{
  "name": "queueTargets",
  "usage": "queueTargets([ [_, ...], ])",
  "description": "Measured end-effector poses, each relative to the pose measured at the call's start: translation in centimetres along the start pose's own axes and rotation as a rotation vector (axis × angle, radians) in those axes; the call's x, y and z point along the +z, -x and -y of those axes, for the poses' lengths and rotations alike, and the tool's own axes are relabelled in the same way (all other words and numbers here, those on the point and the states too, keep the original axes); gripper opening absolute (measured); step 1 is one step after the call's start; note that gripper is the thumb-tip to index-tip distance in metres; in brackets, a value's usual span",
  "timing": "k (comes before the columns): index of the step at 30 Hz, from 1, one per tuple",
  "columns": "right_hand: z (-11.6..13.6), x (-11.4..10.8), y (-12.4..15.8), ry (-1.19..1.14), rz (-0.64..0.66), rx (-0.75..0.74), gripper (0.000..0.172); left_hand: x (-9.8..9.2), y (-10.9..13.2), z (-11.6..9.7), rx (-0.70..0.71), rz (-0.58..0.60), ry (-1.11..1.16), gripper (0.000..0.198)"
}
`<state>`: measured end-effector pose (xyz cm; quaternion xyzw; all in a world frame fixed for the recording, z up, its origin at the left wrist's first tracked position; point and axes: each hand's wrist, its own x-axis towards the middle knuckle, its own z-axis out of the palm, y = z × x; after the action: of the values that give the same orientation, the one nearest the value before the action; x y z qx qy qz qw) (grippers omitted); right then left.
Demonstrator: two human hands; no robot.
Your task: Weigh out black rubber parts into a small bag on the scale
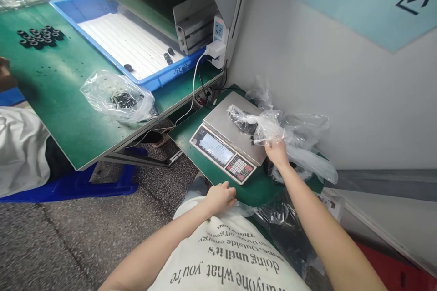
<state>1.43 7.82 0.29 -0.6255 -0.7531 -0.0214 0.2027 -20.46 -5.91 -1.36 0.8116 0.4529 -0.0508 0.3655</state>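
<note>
A digital weighing scale sits on a small green table, its display lit. On its steel pan lies a clear plastic bag with black pieces in one end. My right hand is closed on the loose, gathered part of this bag, at the pan's right edge. Below the scale, close to the shirt, my left hand has its fingers curled closed; what they hold, if anything, is hidden. Beside it, clear plastic with dark contents spreads to the right, partly hidden by my right forearm.
More crumpled clear bags lie right of the scale, against the wall. A green workbench on the left bears a blue tray, an open bag of black pieces and several black rings. A white cable hangs down. Another person's sleeve shows far left.
</note>
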Motion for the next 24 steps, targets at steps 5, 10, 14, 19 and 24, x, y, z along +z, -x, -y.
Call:
queueTargets([
  [5,0.1,-0.6,0.3,-0.02,-0.044,0.055,0.027,-0.1,-0.1,0.0,0.009,0.005,-0.002,0.02],
  [10,0.5,-0.9,0.6,-0.039,-0.056,0.112,0.029,0.0,-0.2,0.1,0.014,0.004,-0.006,0.02],
  [14,1.2,-0.5,0.7,-0.042,-0.058,0.171,0.033,0.2,-0.3,0.2,0.016,0.002,-0.007,0.02],
  [19,3.4,1.5,0.5,-0.036,-0.045,0.263,0.049,0.1,-0.5,0.3,0.022,0.015,-0.006,0.019],
  [24,4.3,2.8,0.2,-0.05,-0.07,0.361,0.05,-0.1,-0.6,0.6,0.015,0.029,-0.014,0.019],
])
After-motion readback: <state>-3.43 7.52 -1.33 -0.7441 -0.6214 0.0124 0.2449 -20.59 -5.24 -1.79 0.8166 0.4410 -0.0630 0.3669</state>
